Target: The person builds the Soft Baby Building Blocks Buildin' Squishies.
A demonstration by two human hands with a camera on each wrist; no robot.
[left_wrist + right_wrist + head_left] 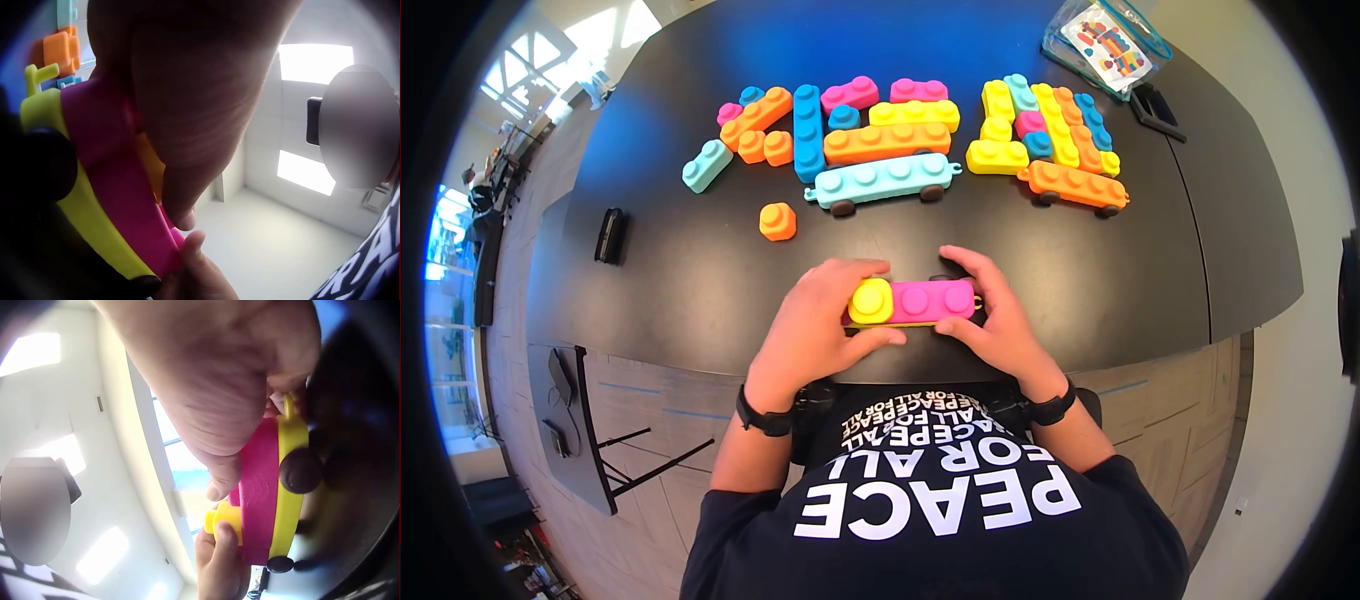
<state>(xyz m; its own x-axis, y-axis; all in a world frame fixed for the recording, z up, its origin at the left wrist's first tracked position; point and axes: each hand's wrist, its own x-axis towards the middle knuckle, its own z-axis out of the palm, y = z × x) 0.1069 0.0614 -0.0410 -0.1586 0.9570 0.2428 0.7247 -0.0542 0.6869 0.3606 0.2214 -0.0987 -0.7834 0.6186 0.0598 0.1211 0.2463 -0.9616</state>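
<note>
Close to the table's near edge, a toy train car with a yellow wheeled base point(289, 487) carries a long pink block point(930, 298). A small yellow block point(871, 300) sits on the pink block's left end. My left hand point(815, 315) grips that end, fingers along the far side and thumb on the near side; in the right wrist view its thumb lies against the small yellow block. My right hand point(1000, 325) holds the other end between thumb and fingers, beside the yellow hook. Dark wheels point(301, 470) show below the base.
Beyond my hands stand a light-blue wheeled car point(883, 181) and an orange wheeled car point(1075, 187). Several coloured blocks lie behind them. A lone orange block point(778, 222) and a black case point(609, 236) are to the left; a clear bag point(1108, 45) sits back right.
</note>
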